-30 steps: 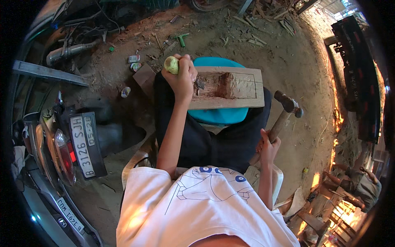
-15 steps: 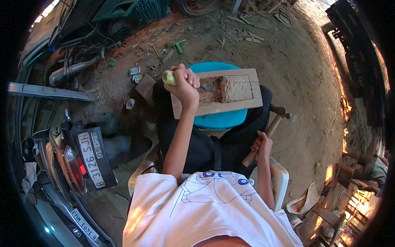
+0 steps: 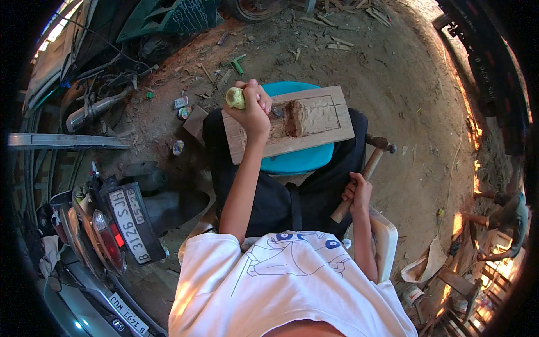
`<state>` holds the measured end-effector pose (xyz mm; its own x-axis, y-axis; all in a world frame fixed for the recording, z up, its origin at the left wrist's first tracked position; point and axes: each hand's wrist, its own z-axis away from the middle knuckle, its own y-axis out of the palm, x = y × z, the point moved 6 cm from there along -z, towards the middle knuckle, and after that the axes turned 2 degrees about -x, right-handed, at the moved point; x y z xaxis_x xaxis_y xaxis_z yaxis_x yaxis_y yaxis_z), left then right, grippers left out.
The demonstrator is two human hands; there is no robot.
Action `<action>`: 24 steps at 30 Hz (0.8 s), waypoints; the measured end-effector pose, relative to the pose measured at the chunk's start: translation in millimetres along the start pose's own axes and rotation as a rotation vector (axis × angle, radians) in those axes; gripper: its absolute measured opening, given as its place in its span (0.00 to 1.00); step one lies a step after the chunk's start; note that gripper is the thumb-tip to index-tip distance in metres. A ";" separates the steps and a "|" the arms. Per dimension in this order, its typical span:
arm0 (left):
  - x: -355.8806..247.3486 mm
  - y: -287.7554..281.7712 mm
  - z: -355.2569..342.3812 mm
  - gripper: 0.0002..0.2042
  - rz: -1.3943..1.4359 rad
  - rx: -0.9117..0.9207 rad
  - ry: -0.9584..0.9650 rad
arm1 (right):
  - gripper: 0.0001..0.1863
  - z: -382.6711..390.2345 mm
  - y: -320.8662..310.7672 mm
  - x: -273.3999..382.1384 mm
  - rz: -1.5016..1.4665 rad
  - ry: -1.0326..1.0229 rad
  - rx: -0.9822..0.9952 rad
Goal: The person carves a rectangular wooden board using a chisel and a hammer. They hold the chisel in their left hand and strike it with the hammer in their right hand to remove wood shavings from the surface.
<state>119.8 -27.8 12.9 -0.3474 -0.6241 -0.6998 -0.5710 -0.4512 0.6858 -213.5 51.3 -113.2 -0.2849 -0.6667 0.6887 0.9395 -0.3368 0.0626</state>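
Two hands show in the head view, fingers closed: the left hand [image 3: 255,113] around a chisel [image 3: 235,98] over the carved board [image 3: 321,117], upper centre; the right hand [image 3: 360,195] around a hammer [image 3: 371,163], right of centre. Carving seems in hand; a blow would call for a steady chisel.

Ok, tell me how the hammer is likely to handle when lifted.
The hammer will probably feel top-heavy: its dark, metal-looking head sits at the far end, beyond the right grip. The handle looks like thick, straight wood, so it should stay stiff. It may twist if held loosely, since the head sticks out across the handle.
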 end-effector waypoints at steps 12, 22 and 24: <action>7.8 11.8 6.6 0.14 0.003 0.082 0.009 | 0.17 2.2 3.2 1.4 0.016 0.043 0.003; 10.2 7.8 5.5 0.14 -0.019 0.029 0.026 | 0.09 -3.2 -3.3 -1.0 -0.003 0.053 0.009; 8.7 5.0 8.8 0.13 -0.009 -0.061 0.031 | 0.09 -4.3 -3.9 -1.3 -0.007 0.040 0.014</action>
<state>107.5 -29.9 8.4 -0.3184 -0.6391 -0.7001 -0.5272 -0.4944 0.6911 -217.6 50.6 -117.4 -0.2987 -0.6906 0.6587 0.9399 -0.3324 0.0776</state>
